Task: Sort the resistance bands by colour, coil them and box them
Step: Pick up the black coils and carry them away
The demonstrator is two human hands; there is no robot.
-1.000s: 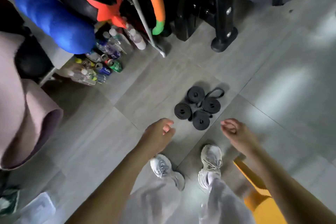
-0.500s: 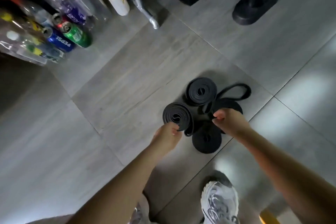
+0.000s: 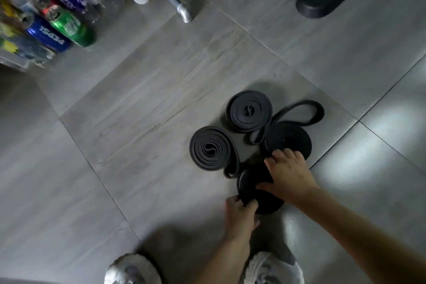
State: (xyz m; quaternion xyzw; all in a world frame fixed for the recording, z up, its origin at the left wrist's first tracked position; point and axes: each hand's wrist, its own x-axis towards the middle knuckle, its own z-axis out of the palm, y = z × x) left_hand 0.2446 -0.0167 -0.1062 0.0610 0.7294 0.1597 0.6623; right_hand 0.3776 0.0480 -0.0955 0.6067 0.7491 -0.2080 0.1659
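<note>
Lying flat, nearest coil (image 3: 268,202) under hands (image 3: 241,214) (image 3: 290,175)

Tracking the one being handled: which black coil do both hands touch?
The nearest coil: the left hand pinches its near edge, the right hand lies across it. The left coil and top coil lie untouched.

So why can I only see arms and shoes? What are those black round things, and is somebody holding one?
The camera sits on the person's head and looks down, so you see only their arms, hands and shoes. The black rounds are four rolled-up stretchy exercise bands lying on the grey floor tiles. The left hand pinches the edge of the nearest coil. The right hand lies spread over that coil and reaches the right coil. Drink cans and bottles are at far left.
</note>
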